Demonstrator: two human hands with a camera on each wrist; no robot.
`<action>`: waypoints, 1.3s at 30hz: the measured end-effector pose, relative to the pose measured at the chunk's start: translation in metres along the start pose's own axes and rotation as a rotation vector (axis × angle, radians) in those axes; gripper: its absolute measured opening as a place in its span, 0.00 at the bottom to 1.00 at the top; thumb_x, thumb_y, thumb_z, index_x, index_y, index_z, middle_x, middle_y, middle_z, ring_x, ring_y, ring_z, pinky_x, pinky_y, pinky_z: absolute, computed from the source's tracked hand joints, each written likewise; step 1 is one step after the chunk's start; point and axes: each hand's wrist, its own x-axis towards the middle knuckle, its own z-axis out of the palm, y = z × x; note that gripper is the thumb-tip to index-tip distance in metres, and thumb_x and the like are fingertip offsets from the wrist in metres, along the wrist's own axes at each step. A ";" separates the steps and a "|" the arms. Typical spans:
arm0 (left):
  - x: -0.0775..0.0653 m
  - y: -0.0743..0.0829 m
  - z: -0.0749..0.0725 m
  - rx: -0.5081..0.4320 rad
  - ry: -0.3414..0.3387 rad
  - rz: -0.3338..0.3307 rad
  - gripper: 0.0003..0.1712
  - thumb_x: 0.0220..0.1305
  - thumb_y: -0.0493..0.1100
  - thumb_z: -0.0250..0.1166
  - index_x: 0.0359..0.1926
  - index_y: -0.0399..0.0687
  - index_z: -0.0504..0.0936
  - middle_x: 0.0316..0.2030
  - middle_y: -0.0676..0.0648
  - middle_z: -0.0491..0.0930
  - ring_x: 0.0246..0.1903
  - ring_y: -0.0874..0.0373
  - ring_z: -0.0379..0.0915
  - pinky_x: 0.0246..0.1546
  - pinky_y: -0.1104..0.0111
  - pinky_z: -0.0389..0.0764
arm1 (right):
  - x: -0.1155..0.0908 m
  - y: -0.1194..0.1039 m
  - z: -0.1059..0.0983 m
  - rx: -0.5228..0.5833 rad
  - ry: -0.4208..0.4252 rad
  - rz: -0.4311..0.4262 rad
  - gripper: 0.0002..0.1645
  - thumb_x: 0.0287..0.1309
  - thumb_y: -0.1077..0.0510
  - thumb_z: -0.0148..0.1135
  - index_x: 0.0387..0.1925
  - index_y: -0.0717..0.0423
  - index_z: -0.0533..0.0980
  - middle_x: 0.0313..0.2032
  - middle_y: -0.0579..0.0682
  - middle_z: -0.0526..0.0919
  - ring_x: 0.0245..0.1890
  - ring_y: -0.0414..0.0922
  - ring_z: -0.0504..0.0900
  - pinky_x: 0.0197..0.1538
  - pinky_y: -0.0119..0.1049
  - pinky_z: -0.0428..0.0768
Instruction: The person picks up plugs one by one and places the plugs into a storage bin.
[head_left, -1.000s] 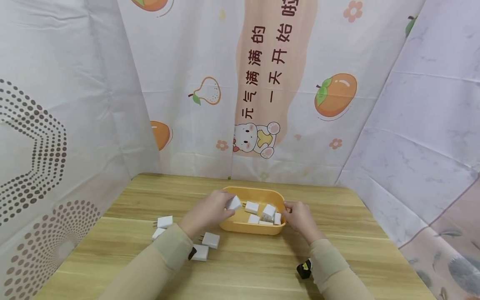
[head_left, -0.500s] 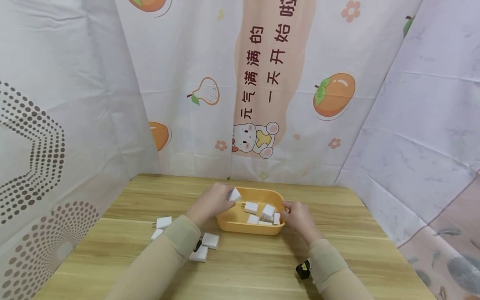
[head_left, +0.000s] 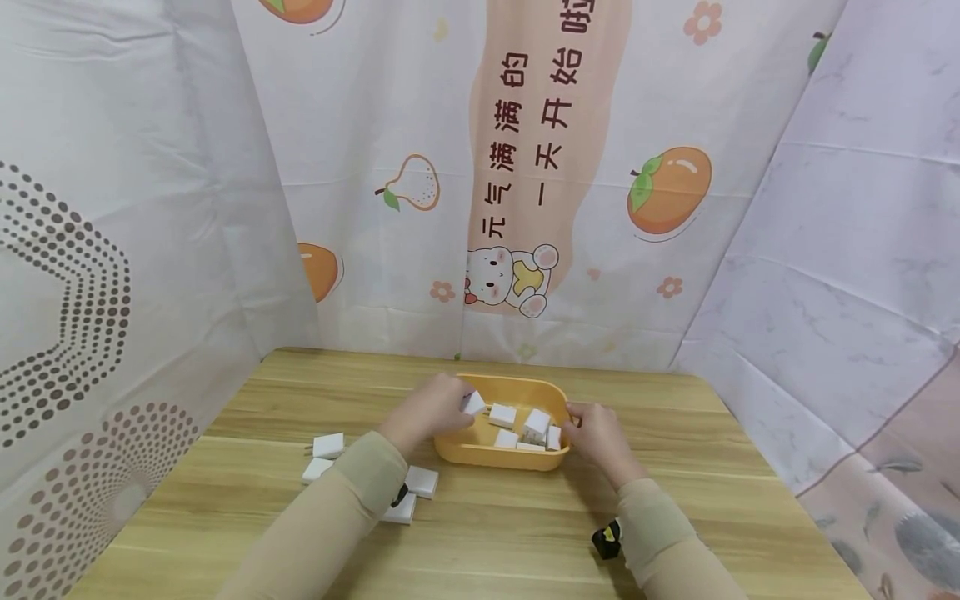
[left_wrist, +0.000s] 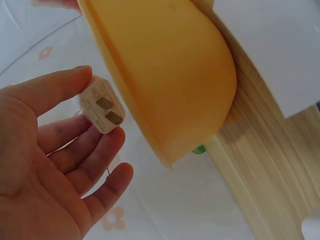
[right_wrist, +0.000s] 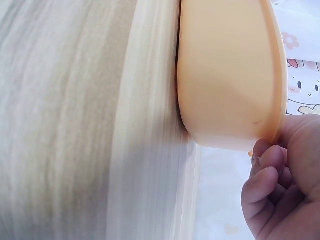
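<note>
My left hand (head_left: pixel 433 408) pinches a white charger plug (head_left: pixel 474 404) between thumb and fingers, over the left end of a yellow plastic bin (head_left: pixel 487 457). In the left wrist view the flat metal prongs of this charger plug (left_wrist: pixel 102 105) face the camera, close beside the bin's rim. Several white charger plugs (head_left: pixel 502 415) lie loose inside the bin. At the bin's right end, my right hand (head_left: pixel 597 435) grips the rim. The right wrist view has the thumb and curled fingers of this right hand (right_wrist: pixel 280 185) at the bin's corner (right_wrist: pixel 230 80).
Left of the bin, two white charger plugs (head_left: pixel 327 446) lie on the wooden table (head_left: pixel 510 533). Two more charger plugs (head_left: pixel 422 481) lie nearer, partly behind the left forearm. A patterned curtain (head_left: pixel 375 267) hangs behind the table, with others at both sides.
My left hand rose slightly with the charger plug, then came down again and a little to the right over the bin. The right hand stays on the rim.
</note>
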 end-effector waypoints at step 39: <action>-0.013 0.000 0.001 -0.071 -0.174 0.058 0.25 0.62 0.46 0.69 0.59 0.40 0.83 0.51 0.44 0.85 0.51 0.51 0.81 0.53 0.58 0.80 | 0.000 -0.001 0.000 -0.015 0.008 -0.015 0.28 0.58 0.62 0.58 0.61 0.64 0.78 0.17 0.46 0.74 0.13 0.40 0.63 0.19 0.33 0.66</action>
